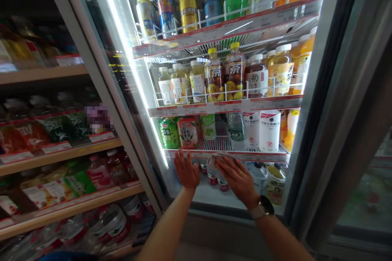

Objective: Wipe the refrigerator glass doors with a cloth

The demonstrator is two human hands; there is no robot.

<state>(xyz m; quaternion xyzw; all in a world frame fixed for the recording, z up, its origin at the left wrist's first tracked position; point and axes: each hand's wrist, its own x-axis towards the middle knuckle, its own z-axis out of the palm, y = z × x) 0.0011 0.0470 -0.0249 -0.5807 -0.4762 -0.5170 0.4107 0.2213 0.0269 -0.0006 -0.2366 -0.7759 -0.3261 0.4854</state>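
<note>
Bright shelves of drinks stand in front of me in a display fridge (237,210), with faint reflections that suggest glass before them. My left hand (187,171) is raised with fingers spread, over the front of the lower shelf edge (257,155); whether it touches glass I cannot tell. To its right, my right hand (235,175) presses a pale, crumpled cloth (225,155) under its fingers at about the same height. A dark-faced watch (266,205) is on that wrist. Behind the hands are small bottles with red labels (223,184), partly covered.
Cans (188,6) and large bottles fill the upper fridge shelf. Bottled teas (235,71) stand behind a wire rail, cartons and a water bottle (237,131) below. Wooden shelves (92,197) with drinks are at left. A thick grey door frame (333,130) rises at right.
</note>
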